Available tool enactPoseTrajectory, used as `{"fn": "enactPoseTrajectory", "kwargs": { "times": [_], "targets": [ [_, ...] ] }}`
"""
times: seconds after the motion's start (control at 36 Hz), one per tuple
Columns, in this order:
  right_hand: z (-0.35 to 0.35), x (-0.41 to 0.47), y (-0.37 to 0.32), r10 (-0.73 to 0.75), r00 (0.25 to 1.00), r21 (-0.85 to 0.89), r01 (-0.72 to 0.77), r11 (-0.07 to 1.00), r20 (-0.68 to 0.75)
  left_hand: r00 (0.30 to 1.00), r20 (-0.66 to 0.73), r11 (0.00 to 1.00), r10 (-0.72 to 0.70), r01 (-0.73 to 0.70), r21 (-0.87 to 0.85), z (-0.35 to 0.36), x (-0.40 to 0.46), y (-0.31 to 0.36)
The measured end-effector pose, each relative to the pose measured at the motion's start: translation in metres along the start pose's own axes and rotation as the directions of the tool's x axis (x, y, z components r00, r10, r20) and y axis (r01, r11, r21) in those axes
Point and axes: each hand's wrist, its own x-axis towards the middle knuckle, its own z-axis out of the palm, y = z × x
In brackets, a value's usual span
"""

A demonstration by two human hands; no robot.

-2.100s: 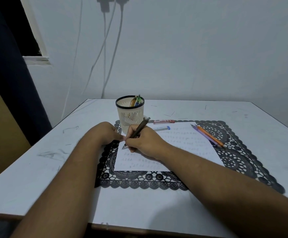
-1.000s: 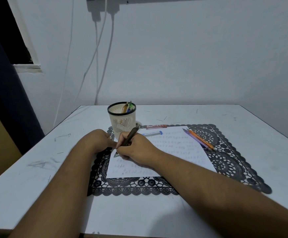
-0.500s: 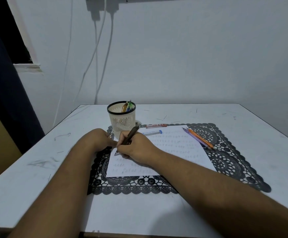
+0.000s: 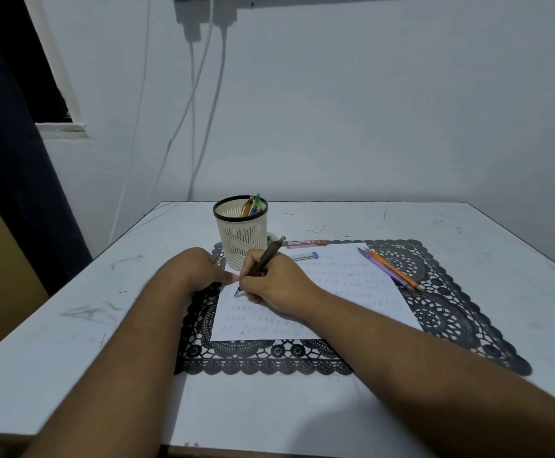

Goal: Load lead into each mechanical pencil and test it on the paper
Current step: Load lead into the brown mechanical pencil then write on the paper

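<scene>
My right hand (image 4: 274, 284) grips a dark mechanical pencil (image 4: 264, 262) in a writing hold, its metal tip on the left part of the white paper (image 4: 352, 282). Rows of small pencil marks cover the sheet. My left hand (image 4: 195, 267) rests curled at the paper's left edge, fingertips touching the sheet beside the pencil tip, holding nothing. An orange pencil (image 4: 393, 268) and a purple pencil (image 4: 380, 266) lie side by side at the paper's right edge. A red lead tube (image 4: 306, 243) and a clear blue-capped lead tube (image 4: 304, 256) lie just past my right hand.
A black lace placemat (image 4: 448, 312) lies under the paper on the white table (image 4: 501, 252). A cream mesh cup (image 4: 240, 234) with several pens stands at the mat's far left corner. White cables hang down the wall behind. A brown board leans at the far left.
The pencil tip has stayed on the left part of the paper with small writing strokes. Both hands have kept their places. The camera tilted up a little.
</scene>
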Motion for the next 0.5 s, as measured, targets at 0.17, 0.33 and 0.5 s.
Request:
{"fn": "enactPoseTrajectory", "kwargs": {
  "times": [0.17,0.33,0.5],
  "targets": [
    [-0.0007,0.0000,-0.0005,0.021,1.000,0.021,-0.021,1.000,0.008,1.000,0.001,1.000,0.004,-0.004,-0.005,0.0004,-0.0002,0.0006],
    [0.0000,0.0002,-0.0014,0.035,0.999,0.011,-0.036,0.999,0.040,1.000,0.004,1.000,0.002,-0.002,0.008,0.0007,0.0023,-0.0026],
    [-0.0003,0.0021,-0.0016,0.025,1.000,-0.016,-0.024,1.000,0.001,1.000,-0.010,1.000,-0.001,0.001,0.005,-0.0005,0.0041,-0.0020]
  ]
}}
